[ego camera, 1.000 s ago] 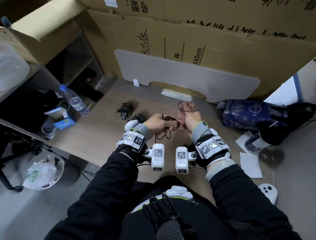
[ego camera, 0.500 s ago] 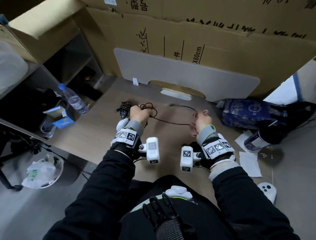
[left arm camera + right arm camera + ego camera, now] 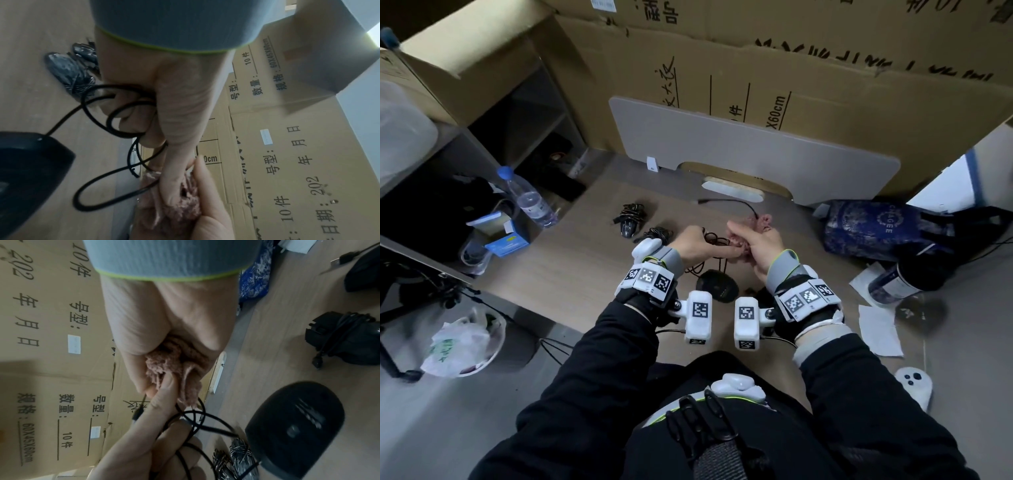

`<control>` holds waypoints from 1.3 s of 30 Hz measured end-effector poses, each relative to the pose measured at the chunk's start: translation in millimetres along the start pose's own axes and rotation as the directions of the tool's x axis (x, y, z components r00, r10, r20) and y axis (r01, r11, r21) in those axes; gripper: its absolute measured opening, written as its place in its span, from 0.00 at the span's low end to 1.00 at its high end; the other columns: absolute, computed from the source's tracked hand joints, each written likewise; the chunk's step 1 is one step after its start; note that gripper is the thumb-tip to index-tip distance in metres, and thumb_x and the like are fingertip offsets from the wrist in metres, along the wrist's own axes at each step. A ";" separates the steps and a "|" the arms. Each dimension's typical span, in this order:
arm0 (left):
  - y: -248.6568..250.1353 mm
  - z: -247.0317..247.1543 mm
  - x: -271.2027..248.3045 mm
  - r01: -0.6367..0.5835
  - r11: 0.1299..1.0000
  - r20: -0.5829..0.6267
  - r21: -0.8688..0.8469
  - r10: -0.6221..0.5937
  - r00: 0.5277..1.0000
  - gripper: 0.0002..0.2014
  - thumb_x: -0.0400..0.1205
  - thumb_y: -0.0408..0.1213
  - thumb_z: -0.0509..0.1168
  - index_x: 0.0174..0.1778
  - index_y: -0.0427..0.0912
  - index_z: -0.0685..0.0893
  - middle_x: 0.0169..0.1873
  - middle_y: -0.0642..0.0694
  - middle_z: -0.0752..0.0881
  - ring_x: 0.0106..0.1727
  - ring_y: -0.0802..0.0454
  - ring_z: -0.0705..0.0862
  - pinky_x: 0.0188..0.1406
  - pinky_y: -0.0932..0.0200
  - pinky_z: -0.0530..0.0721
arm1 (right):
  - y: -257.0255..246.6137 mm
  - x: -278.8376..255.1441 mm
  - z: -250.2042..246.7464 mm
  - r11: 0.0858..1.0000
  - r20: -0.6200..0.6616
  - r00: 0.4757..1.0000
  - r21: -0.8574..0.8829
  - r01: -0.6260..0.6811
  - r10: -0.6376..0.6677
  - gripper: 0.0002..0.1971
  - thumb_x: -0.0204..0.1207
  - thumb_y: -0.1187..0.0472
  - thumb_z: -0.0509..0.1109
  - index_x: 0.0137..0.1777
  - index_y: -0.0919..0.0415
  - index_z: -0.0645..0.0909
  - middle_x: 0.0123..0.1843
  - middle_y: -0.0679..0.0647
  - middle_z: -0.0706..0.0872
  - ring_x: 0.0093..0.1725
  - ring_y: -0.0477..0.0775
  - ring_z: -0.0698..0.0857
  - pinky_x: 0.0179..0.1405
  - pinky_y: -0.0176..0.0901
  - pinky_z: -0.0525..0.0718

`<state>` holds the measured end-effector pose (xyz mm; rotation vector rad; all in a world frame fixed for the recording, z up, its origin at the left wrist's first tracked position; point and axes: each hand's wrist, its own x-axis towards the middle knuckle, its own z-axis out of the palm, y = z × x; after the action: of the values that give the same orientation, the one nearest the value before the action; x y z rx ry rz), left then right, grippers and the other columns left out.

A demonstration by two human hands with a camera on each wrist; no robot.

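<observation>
A black mouse lies on the wooden desk just below my hands. My left hand grips several loops of its thin black cable, and its thumb reaches into my right hand. My right hand is closed round a pink fuzzy cloth, and the cable runs through the cloth. Beyond the right hand the cable trails across the desk to its plug. The two hands touch above the mouse.
Two other black mice wrapped in their cables lie left of my hands. A water bottle and a blue box stand at the left edge. A blue bag, a dark bottle and paper sit right. A grey board leans behind.
Half a second ago my hands were apart with the cable stretched between them. They have come back together, and the left hand holds more loops.
</observation>
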<state>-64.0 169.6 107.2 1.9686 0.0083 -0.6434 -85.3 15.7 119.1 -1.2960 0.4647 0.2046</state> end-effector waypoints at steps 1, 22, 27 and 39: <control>1.0 -0.5 1.7 0.023 0.999 -0.013 0.042 -0.022 1.000 0.33 0.62 0.62 0.83 0.45 0.33 0.91 0.30 0.51 0.85 0.28 0.54 0.76 0.26 0.61 0.69 | 1.5 -1.3 -0.1 1.000 0.013 1.000 0.001 0.019 -0.019 0.08 0.76 0.65 0.76 0.36 0.63 0.83 0.31 0.52 0.89 0.23 0.52 0.81 0.17 0.38 0.79; 11.6 -0.6 -9.8 0.148 0.841 -0.046 0.520 -0.146 0.988 0.22 0.68 0.53 0.82 0.36 0.38 0.83 0.32 0.46 0.86 0.34 0.47 0.85 0.33 0.53 0.83 | 6.0 3.9 1.4 0.998 -0.096 0.995 -0.066 0.015 -0.022 0.19 0.79 0.44 0.71 0.34 0.54 0.74 0.21 0.45 0.76 0.22 0.48 0.76 0.32 0.43 0.80; 2.3 -0.3 -15.0 0.169 0.911 -0.018 0.376 -0.175 0.984 0.22 0.61 0.56 0.80 0.33 0.39 0.85 0.30 0.46 0.83 0.29 0.48 0.78 0.27 0.57 0.76 | -7.6 1.0 -4.6 0.996 -0.120 0.988 -0.020 0.091 -0.093 0.17 0.81 0.46 0.69 0.36 0.54 0.72 0.24 0.47 0.76 0.23 0.45 0.78 0.32 0.39 0.80; 14.5 10.8 -14.0 -0.018 0.995 -0.001 -0.102 0.018 1.000 0.20 0.73 0.46 0.81 0.26 0.48 0.77 0.21 0.54 0.70 0.24 0.56 0.64 0.26 0.58 0.60 | -15.8 -13.2 21.7 0.985 -0.066 0.998 0.172 -0.011 0.022 0.18 0.85 0.48 0.64 0.38 0.61 0.75 0.37 0.60 0.83 0.31 0.48 0.84 0.28 0.34 0.85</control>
<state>-76.7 157.3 121.8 1.8682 0.0227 -0.6197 -86.0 33.7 143.0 -1.1329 0.5397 0.1314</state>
